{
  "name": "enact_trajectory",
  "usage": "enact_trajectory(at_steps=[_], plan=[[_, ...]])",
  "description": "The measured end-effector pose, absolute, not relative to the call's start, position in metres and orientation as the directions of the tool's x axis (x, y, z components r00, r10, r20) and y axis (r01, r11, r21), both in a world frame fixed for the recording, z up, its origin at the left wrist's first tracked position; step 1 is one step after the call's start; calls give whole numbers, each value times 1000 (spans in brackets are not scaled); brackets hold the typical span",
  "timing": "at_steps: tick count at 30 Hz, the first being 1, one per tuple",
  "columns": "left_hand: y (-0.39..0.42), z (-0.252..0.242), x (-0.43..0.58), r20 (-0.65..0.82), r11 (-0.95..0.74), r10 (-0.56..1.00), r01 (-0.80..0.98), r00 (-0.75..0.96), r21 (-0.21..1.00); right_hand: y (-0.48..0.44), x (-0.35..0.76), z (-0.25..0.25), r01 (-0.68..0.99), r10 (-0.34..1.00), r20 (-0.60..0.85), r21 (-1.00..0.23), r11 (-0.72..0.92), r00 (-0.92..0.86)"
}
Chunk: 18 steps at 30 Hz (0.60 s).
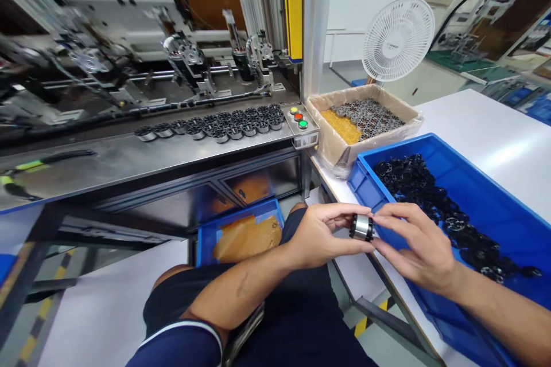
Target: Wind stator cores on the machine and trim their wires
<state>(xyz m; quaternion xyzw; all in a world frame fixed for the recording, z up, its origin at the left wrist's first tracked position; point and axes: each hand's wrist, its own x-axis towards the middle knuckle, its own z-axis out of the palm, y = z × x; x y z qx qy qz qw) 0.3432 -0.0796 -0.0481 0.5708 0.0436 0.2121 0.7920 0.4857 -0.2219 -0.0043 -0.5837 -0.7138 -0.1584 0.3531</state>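
Note:
Between my two hands, above the edge of the blue bin, is a small stator core (361, 227) with a shiny metal band and black plastic end pieces. My left hand (321, 236) holds it from the left, thumb below and fingers above. The fingertips of my right hand (419, 249) close on its right end. Black plastic end pieces (430, 195) lie heaped in the blue bin (486, 180) beside my right hand. Several more metal-and-black cores (235, 126) stand in rows on the machine's steel ledge (172, 163).
A plastic-lined carton (333, 152) of grey metal cores (374, 117) stands behind the bin. A button box (301, 123) sits at the ledge's right end, and green-black pliers (38, 166) at its left. Below is another blue bin (202, 246) with brown paper. A white fan (398, 40) stands behind.

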Motion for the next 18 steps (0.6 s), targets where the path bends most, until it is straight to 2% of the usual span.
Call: enact_trajectory(at_steps=[5,10,16,18], plan=[[-79,-48,343,152,318,367,-277,918,906,-223,486,-5,944,709,698,-156,291,-103],[-76,-46,343,55,420,289,-178,956,890,-226,485,-7,937,683,710,-98,336,-171],[-76,-44,340,23,419,295,-151,955,895,-227,486,-4,925,715,684,-163,342,-144],[-75,-43,340,19,425,292,-147,956,893,-228,486,-5,927,719,676,-147,345,-161]])
